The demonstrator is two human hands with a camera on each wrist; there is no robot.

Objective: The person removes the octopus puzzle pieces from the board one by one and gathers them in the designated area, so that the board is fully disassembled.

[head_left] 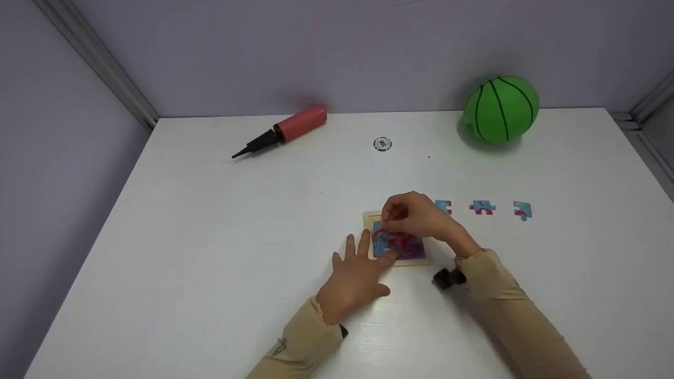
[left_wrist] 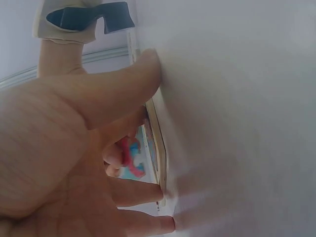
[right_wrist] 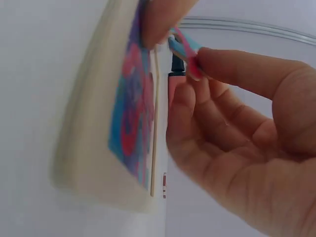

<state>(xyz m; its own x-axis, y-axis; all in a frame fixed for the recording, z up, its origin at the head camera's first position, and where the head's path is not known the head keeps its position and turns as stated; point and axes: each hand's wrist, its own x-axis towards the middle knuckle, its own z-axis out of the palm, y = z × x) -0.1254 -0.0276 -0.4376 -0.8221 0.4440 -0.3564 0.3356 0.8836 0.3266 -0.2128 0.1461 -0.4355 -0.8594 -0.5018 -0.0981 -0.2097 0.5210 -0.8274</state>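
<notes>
A small jigsaw puzzle sits in a pale wooden tray, several blue, pink and purple pieces laid in it. My right hand is over the tray's upper part, pinching a blue and pink puzzle piece between thumb and fingertips; in the right wrist view the piece is tilted, raised off the board. With fingers spread, my left hand rests at the tray's lower left, one fingertip on the picture. The hands hide part of the puzzle. Loose pieces lie to the right: one partly behind my right hand, a middle one and a corner one.
A red and black hand pump lies at the back left of the white table. At the back right is a green ball with black lines. A round black and white chip lies between them. Walls border the table's back.
</notes>
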